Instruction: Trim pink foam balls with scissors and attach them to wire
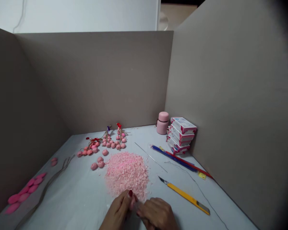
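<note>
Pink piece (132, 203) at the near edge of the pile of shavings (127, 174), between your two hands, above the surface (74, 198). Your left hand (118, 206) is closed about the piece, thumb uppermost; your right hand (157, 210) is curled just beside it. A greyish blur lies between them, and whether the right fingers grip anything cannot be told.

Handling (judged): the piece should be light and firm, probably a little waxy and slippery, and apt to chip at thin edges. Take it around its sides between thumb and bent fingers, pressing evenly and keeping your fingertips clear of any edge.

Surroundings: the pile stands directly beyond your hands and limits forward reach. To the right lies a yellow knife (187, 196), its blade pointing obliquely toward the pile; a long needle (151, 157) lies beyond. Farther right are a loose thread (199, 187), blue and red strips (174, 158), and stacked boxes (181, 135). Left of the pile sit loose balls (94, 166); pink ovals (24, 193) and cords (45, 191) lie well apart.
</note>
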A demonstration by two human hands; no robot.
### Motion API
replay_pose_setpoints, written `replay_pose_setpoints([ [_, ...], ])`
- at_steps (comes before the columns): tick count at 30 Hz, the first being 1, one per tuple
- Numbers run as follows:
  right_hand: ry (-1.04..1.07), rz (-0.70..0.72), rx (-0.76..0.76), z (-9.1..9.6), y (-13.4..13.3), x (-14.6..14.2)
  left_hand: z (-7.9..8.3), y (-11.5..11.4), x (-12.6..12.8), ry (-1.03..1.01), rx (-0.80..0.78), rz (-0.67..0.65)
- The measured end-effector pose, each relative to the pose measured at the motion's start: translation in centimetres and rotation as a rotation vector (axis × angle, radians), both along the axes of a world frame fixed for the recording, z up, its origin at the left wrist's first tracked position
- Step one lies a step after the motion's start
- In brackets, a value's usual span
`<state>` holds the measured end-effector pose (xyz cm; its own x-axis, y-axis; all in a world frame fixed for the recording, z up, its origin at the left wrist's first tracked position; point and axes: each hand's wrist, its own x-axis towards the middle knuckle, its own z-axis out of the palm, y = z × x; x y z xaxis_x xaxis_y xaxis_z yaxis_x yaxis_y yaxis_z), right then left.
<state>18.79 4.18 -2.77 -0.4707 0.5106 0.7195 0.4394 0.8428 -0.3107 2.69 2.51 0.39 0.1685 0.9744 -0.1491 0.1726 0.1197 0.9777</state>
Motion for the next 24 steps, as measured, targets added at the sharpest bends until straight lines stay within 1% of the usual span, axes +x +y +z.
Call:
replay_pose_setpoints([
  [1, 0.05, -0.011, -0.124, -0.2, -0.1, -0.1, 0.2, 0.0, 0.0, -0.018, -0.005, -0.022],
  [2, 0.133, -0.034, -0.322, -0.4, -0.2, -0.2, 0.5, -0.1, 0.1, -0.045, -0.014, -0.044],
  [4, 0.33, -0.071, -0.819, -0.9, -0.6, -0.5, 0.8, -0.2, 0.4, -0.087, -0.012, -0.079],
  [5, 0.421, -0.072, -1.033, -1.0, -0.7, -0.6, 0.8, -0.3, 0.5, -0.092, 0.002, -0.091],
  [6, 0.498, -0.057, -1.187, -1.0, -0.8, -0.7, 0.9, -0.4, 0.7, -0.088, 0.023, -0.096],
  [7, 0.553, -0.023, -1.281, -1.0, -0.9, -0.8, 0.9, -0.5, 0.8, -0.08, 0.047, -0.097],
  [8, 0.589, 0.014, -1.326, -0.9, -0.9, -0.8, 0.9, -0.5, 0.9, -0.072, 0.068, -0.096],
  [10, 0.608, 0.045, -1.335, -0.7, -1.0, -0.8, 0.8, -0.6, 1.0, -0.059, 0.083, -0.09],
  [11, 0.584, 0.026, -1.306, -0.7, -1.0, -0.8, 0.8, -0.6, 0.9, -0.052, 0.077, -0.078],
  [12, 0.529, -0.006, -1.231, -0.6, -1.0, -0.7, 0.7, -0.6, 0.8, -0.043, 0.06, -0.059],
  [13, 0.437, -0.036, -1.079, -0.7, -0.9, -0.6, 0.7, -0.5, 0.6, -0.032, 0.038, -0.035],
  [14, 0.329, -0.056, -0.873, -0.7, -0.8, -0.4, 0.6, -0.4, 0.4, -0.02, 0.015, -0.016],
  [16, 0.127, -0.033, -0.446, -0.9, -0.6, -0.1, 0.5, -0.2, 0.1, 0.013, -0.023, 0.0],
  [17, 0.047, -0.004, -0.273, -1.0, -0.5, 0.0, 0.5, -0.1, -0.1, 0.028, -0.034, -0.006],
  [18, -0.008, 0.023, -0.154, -1.1, -0.3, 0.0, 0.5, -0.1, -0.1, 0.036, -0.04, -0.014],
  [19, -0.029, 0.039, -0.099, -1.3, -0.3, 0.1, 0.6, -0.1, -0.2, 0.034, -0.044, -0.022],
  [20, -0.017, 0.038, -0.107, -1.4, -0.3, 0.0, 0.7, -0.1, -0.1, 0.017, -0.056, -0.029],
  [21, 0.021, 0.024, -0.174, -1.5, -0.4, -0.1, 0.9, -0.2, 0.0, -0.015, -0.072, -0.031],
  [22, 0.101, 0.001, -0.321, -1.5, -0.5, -0.2, 1.1, -0.3, 0.2, -0.051, -0.082, -0.028],
  [24, 0.357, -0.032, -0.764, -1.3, -0.8, -0.5, 1.5, -0.5, 0.5, -0.099, -0.078, -0.01],
])
